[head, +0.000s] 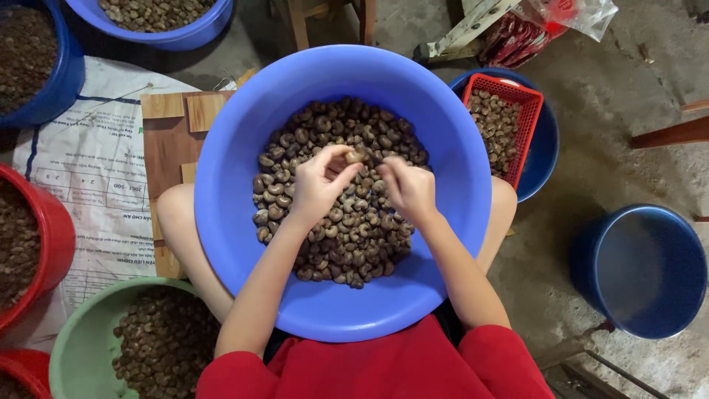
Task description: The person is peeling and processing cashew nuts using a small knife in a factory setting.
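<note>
Left hand (319,185) fingers pinching one nut (356,156), right hand (408,188) fingers curled downward – grip hidden (tips unseen), blue basin (229,185) of nuts

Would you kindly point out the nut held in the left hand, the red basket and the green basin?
nut (356,156), head view, its pale middle above the fingertips.
red basket (526,94), head view, its upper right rim.
green basin (74,336), head view, its left rim.
</note>
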